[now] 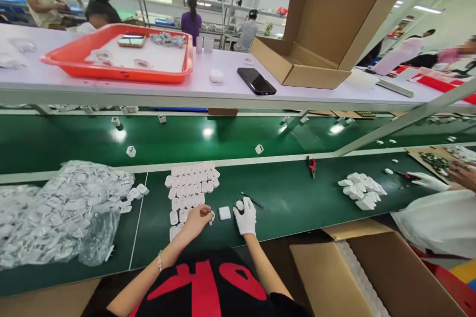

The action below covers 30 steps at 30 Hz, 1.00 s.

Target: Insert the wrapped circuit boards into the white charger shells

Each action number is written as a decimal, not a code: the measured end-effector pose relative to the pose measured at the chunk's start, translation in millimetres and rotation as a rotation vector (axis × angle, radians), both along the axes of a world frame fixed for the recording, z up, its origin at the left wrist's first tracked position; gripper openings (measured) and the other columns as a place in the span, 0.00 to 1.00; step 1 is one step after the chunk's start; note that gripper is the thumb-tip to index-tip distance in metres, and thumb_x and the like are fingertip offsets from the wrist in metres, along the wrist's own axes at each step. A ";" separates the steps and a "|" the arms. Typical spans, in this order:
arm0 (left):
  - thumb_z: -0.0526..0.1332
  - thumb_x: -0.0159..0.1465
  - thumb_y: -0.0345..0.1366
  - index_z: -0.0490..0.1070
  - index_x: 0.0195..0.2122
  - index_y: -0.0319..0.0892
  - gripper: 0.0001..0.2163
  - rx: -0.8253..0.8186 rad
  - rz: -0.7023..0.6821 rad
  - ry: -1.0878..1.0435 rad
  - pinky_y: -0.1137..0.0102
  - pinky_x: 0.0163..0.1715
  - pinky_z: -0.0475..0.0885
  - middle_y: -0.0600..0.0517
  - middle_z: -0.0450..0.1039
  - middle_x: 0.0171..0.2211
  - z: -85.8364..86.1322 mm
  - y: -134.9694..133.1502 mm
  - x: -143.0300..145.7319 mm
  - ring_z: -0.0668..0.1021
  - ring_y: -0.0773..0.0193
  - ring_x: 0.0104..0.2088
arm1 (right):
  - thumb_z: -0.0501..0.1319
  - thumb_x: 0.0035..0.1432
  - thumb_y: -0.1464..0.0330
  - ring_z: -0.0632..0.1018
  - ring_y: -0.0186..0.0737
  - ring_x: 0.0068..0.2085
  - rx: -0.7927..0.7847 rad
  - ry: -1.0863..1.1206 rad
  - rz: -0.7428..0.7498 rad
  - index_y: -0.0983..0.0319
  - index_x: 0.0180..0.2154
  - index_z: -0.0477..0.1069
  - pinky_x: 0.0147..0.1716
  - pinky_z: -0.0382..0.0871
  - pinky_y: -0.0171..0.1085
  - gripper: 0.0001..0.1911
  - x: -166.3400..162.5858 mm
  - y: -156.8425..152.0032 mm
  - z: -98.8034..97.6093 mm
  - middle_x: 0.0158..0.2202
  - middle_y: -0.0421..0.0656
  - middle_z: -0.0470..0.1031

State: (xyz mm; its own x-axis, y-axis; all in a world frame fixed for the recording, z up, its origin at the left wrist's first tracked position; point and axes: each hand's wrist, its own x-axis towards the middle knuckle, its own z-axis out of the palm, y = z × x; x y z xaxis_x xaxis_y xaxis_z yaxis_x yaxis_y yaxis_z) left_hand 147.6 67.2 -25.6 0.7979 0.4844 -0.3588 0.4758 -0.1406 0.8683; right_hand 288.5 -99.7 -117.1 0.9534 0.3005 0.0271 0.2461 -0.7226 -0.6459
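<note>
My left hand (196,222), bare and with a bracelet at the wrist, is closed in a pinch on a small white part (211,217), too small to name. A white glove covers my right hand (246,217); its thumb and fingers close around a small rounded white piece (239,205) with a dark green edge. On the green bench between both hands lies a white square case (224,213). Just beyond the gloved fingers is a thin black pen-like tool (253,201). Rows of white rounded housings (189,185) lie beside and beyond my left hand.
Clear bags of white parts (70,208) fill the left side. Red-handled pliers (311,166) and a pile of white pieces (362,190) lie to the right, near a co-worker's gloved hand (429,181). An overhead shelf (219,90) holds a red tray (122,74) and phone (256,80). An open carton (327,277) stands below.
</note>
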 end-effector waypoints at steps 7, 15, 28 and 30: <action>0.56 0.60 0.28 0.69 0.42 0.39 0.10 0.342 0.015 0.089 0.59 0.50 0.67 0.42 0.70 0.43 -29.0 -42.2 66.6 0.71 0.51 0.50 | 0.55 0.56 0.63 0.69 0.54 0.52 -0.088 -0.034 0.146 0.65 0.55 0.67 0.53 0.60 0.50 0.26 15.2 -22.7 -15.1 0.51 0.55 0.71; 0.51 0.63 0.26 0.71 0.46 0.40 0.14 0.480 0.041 0.016 0.60 0.53 0.67 0.45 0.71 0.47 -38.0 -40.9 39.7 0.72 0.58 0.51 | 0.56 0.53 0.66 0.72 0.56 0.50 -0.099 0.013 0.327 0.66 0.51 0.70 0.50 0.64 0.51 0.24 34.0 -19.4 -13.0 0.49 0.57 0.72; 0.49 0.60 0.24 0.74 0.40 0.43 0.16 0.477 0.000 0.002 0.64 0.49 0.71 0.49 0.75 0.38 -26.8 -37.1 -11.6 0.76 0.61 0.44 | 0.62 0.48 0.65 0.74 0.45 0.46 -0.084 0.224 0.684 0.56 0.42 0.77 0.47 0.65 0.39 0.17 59.0 40.6 0.5 0.43 0.44 0.76; 0.50 0.61 0.25 0.74 0.41 0.44 0.15 0.496 -0.032 -0.001 0.65 0.50 0.70 0.50 0.74 0.40 -26.1 -37.7 -1.6 0.75 0.61 0.46 | 0.60 0.50 0.64 0.73 0.46 0.47 -0.056 0.219 0.651 0.57 0.43 0.76 0.49 0.64 0.41 0.17 58.4 36.0 -2.0 0.45 0.44 0.75</action>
